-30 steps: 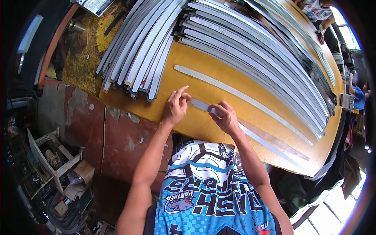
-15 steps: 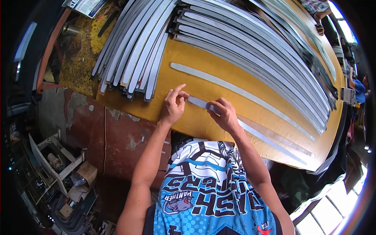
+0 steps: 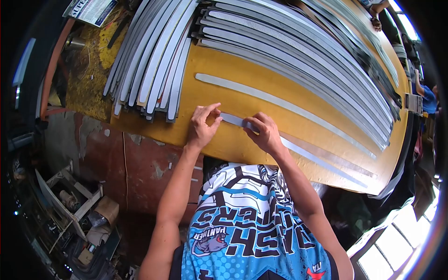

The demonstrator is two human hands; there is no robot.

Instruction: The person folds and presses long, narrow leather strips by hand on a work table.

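Yellow board covers the workbench (image 3: 261, 88), and most of it is taken up by grey strips laid side by side in two fanned piles: one stack (image 3: 154, 56) running off to the left, a longer stack (image 3: 303, 51) sweeping across the back. That keeps the front edge of the board free as a working lane. Two loose pieces lie there. One single strip (image 3: 280, 105) rests alone, apart from the hands. The nearer strip (image 3: 308, 156) lies flat along the edge, and the person works at its left end. Their left hand (image 3: 201, 126) pinches that end with its fingertips closed on it, while the right hand (image 3: 263, 133) presses down on the strip just beside it, fingers curled over the top, apparently to keep it from sliding. Scrap and boxes litter the floor (image 3: 84, 205) below.
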